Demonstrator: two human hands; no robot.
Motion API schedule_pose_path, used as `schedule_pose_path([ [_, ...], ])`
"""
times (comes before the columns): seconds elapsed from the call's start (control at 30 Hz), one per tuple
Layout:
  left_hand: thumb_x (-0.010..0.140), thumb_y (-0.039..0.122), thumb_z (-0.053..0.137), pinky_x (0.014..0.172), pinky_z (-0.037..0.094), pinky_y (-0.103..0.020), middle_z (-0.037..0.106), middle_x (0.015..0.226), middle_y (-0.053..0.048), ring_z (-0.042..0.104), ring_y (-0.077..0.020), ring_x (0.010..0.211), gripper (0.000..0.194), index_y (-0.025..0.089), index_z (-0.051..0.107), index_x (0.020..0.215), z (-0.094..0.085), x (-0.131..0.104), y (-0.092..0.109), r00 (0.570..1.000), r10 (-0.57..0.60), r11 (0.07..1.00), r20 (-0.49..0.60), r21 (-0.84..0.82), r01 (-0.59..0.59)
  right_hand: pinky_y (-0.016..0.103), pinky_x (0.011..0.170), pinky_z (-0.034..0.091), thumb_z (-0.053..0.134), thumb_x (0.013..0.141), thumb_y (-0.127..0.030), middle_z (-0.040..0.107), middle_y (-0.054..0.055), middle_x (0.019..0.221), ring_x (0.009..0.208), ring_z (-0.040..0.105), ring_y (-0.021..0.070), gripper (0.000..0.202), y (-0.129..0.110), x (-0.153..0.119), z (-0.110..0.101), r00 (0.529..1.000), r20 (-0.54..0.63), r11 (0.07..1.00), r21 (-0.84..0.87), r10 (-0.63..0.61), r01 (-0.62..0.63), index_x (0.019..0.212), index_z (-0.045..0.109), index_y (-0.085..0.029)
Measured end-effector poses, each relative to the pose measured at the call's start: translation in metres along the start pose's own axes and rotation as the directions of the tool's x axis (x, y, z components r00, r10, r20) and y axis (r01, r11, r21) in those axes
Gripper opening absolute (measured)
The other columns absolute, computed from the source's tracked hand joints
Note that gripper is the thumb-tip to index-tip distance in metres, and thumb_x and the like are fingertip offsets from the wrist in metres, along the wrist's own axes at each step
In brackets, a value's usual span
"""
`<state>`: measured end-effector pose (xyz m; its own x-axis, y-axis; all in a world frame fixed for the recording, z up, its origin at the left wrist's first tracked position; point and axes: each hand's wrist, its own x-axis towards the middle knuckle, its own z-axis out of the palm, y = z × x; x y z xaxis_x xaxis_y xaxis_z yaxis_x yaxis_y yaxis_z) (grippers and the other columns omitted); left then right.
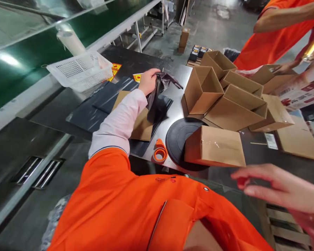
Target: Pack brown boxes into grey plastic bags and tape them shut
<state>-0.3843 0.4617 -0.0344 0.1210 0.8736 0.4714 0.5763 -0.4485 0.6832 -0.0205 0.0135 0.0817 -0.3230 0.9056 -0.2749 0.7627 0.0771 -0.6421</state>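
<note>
My left hand [148, 81] reaches forward over the metal table [176, 89] and pinches a dark plastic bag [157, 99], lifting it off a stack of similar dark bags [102, 104] and a flat cardboard sheet [142, 123]. My right hand [279, 190] hovers low at the right with fingers spread and holds nothing; it is nearest a closed cardboard box [216, 146] that rests on a black round turntable [180, 139]. An orange tape roll [160, 151] lies by the table's front edge.
Several open cardboard boxes [225, 94] crowd the table's right half. A white plastic basket [81, 69] sits at the back left beside a green conveyor [21, 52]. A co-worker in orange [274, 38] stands at the far right, handling cartons. A wooden pallet [285, 223] lies below right.
</note>
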Motion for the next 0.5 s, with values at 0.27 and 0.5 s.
schedule_pose_path([
  [0.27, 0.104, 0.012, 0.042, 0.124, 0.049, -0.035, 0.075, 0.136, 0.006, 0.067, -0.0127, 0.137, 0.043, 0.02, 0.072, 0.132, -0.037, -0.015, 0.109, 0.906, 0.42, 0.907, 0.052, -0.049, -0.418, 0.047, 0.141, 0.009, 0.09, 0.075, -0.069, 0.019, 0.032, 0.179, 0.171, 0.015, 0.0419, 0.148, -0.087, 0.255, -0.095, 0.699, -0.434, 0.711, -0.687, -0.569, 0.153, 0.168, 0.013, 0.017],
  [0.5, 0.104, 0.028, 0.065, 0.121, 0.051, -0.04, 0.055, 0.166, -0.012, 0.061, -0.0252, 0.146, 0.069, 0.022, 0.041, 0.169, -0.083, -0.142, 0.016, 0.891, -0.408, 0.913, 0.201, 0.103, 0.395, 0.041, 0.105, 0.051, 0.057, 0.107, -0.025, 0.079, 0.018, 0.125, 0.131, 0.071, 0.0275, 0.037, -0.093, 0.324, -0.067, 0.979, -0.053, 0.516, -0.854, -0.196, 0.057, 0.124, 0.076, 0.001],
])
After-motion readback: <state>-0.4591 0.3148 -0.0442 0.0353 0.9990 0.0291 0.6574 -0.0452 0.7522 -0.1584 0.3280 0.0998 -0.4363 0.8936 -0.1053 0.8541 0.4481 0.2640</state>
